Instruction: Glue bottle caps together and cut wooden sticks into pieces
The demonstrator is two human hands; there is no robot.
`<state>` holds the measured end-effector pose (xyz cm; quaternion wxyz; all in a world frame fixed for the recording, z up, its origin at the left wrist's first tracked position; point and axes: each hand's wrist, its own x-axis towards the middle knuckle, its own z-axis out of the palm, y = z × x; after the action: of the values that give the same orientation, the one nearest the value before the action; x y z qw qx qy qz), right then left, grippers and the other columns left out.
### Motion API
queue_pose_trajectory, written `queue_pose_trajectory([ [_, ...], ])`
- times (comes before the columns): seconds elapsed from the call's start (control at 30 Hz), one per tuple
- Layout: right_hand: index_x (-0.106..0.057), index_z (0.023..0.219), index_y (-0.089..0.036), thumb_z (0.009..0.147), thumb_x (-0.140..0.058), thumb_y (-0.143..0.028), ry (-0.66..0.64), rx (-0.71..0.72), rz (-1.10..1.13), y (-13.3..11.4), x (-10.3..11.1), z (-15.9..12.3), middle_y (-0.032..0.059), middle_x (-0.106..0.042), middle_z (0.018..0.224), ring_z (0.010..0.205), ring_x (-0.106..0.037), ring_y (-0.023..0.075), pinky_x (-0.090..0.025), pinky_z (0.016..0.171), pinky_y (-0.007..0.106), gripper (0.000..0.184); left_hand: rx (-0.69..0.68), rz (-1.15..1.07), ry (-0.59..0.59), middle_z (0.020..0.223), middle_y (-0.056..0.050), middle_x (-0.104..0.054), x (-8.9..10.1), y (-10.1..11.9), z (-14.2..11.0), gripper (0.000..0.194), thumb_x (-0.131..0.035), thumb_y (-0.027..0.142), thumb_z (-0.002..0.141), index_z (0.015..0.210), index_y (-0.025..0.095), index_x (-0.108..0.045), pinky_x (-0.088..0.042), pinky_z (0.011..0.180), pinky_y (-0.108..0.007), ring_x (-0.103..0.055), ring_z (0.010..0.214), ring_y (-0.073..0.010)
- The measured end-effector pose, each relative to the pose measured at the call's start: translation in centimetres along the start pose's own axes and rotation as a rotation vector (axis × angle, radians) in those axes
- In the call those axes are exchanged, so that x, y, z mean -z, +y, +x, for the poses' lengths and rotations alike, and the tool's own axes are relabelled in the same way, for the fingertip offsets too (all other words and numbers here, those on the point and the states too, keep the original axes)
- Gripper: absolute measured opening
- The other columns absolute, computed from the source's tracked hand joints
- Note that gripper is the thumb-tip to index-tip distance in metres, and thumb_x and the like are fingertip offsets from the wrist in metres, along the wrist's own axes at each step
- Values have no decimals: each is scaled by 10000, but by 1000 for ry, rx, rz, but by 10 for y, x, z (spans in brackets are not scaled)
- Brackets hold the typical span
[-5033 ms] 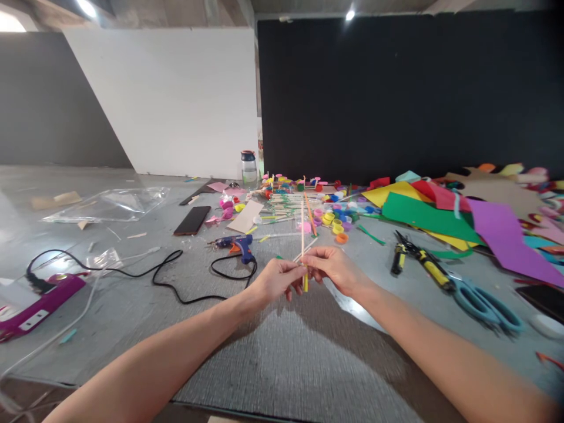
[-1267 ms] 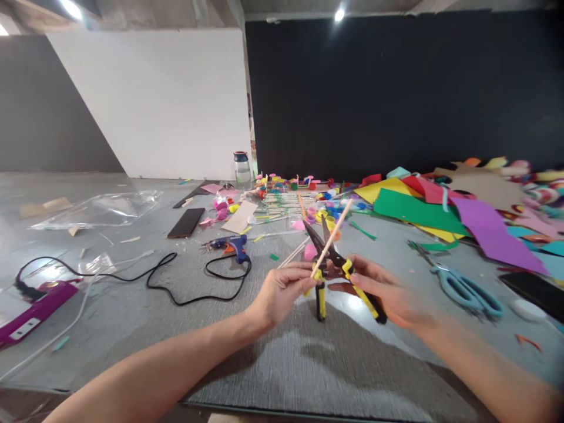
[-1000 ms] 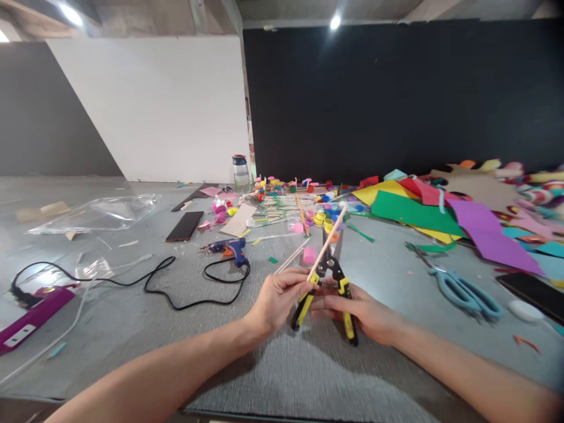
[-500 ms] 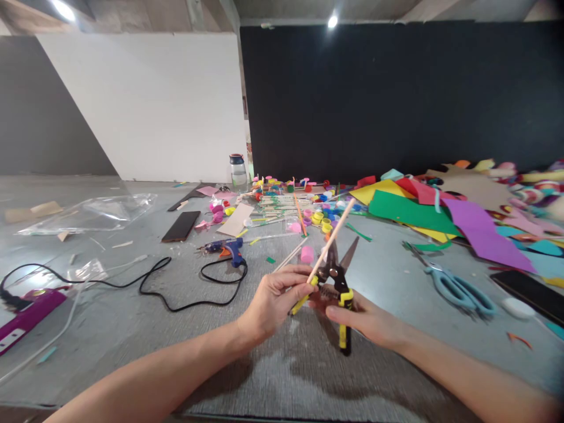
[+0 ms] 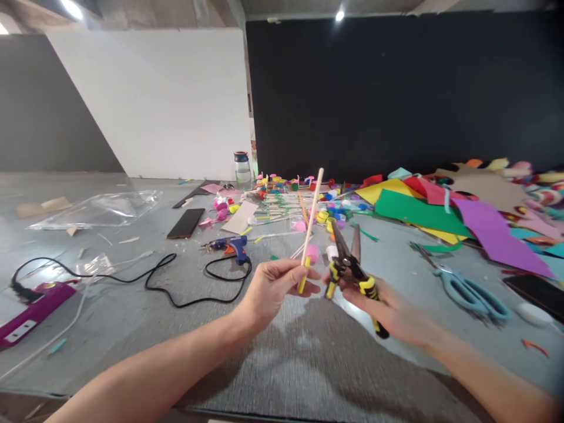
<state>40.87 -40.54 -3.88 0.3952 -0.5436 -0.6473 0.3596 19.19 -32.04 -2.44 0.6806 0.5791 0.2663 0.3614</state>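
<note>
Between the thumb and fingers of my left hand [image 5: 271, 291] is a pale wooden stick [image 5: 313, 214], nearly upright and leaning slightly right. A short yellow piece [image 5: 302, 284] shows at its lower end; whether it is joined to the stick I cannot tell. My right hand [image 5: 392, 311] is wrapped round black-and-yellow snips [image 5: 351, 264], whose blades point up and stand apart. A gap separates the snips from the stick. Behind my hands a pink cylinder [image 5: 312, 253] and a white cap [image 5: 332, 252] sit on the table.
To the left lie a blue glue gun [image 5: 238, 248] with its black cord, a dark phone [image 5: 185, 223] and a purple power strip [image 5: 39, 314]. Blue-handled scissors [image 5: 473, 294] and coloured sheets [image 5: 416, 212] are on the right. A bottle [image 5: 242, 169] stands at the back beside scattered caps and sticks.
The snips have moved right, away from the stick, and tilted left. My left hand has turned the stick closer to upright. The view has shifted slightly.
</note>
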Motion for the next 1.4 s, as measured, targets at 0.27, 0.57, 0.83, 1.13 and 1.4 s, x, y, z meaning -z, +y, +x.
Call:
queue_pose_trajectory([
  [0.27, -487, 1108, -258, 934, -566, -426, 133, -8, -469, 0, 23, -7, 79, -703, 1075, 979, -683, 272, -512, 826, 396, 254, 143, -55, -34, 745, -63, -775, -1, -1, 5, 315, -804, 433, 748, 808, 128, -754, -586, 652, -281, -739, 619, -172],
  [0.57, -614, 1183, -243, 936, -558, -408, 110, -48, -653, -10, 35, -12, 77, -749, 1019, 853, -684, 258, -499, 760, 381, 302, 119, -76, -69, 776, -77, -777, 1, -3, 4, 349, -785, 454, 781, 883, 122, -760, -598, 666, -313, -730, 612, -175],
  [0.83, -625, 1010, -229, 928, -556, -339, -47, -72, -627, -10, 26, -4, 51, -712, 988, 878, -649, 239, -461, 763, 357, 154, 262, -70, -177, 763, -70, -775, -1, -6, 2, 302, -782, 409, 803, 864, 114, -764, -576, 602, -239, -724, 583, -142],
  [1.13, -655, 1061, -229, 921, -571, -309, -81, -41, -627, -9, 25, -2, 60, -707, 1000, 874, -639, 239, -467, 775, 367, 182, 325, -101, -226, 750, -71, -769, -2, -5, 1, 291, -776, 391, 806, 894, 114, -764, -557, 560, -223, -709, 565, -132],
  [1.4, -663, 1011, -228, 899, -595, -292, -81, -25, -604, -9, 26, -2, 69, -716, 1029, 903, -653, 249, -481, 797, 367, 146, 321, -105, -228, 756, -82, -769, -3, -6, 2, 305, -779, 399, 796, 891, 110, -756, -547, 558, -240, -698, 561, -138],
])
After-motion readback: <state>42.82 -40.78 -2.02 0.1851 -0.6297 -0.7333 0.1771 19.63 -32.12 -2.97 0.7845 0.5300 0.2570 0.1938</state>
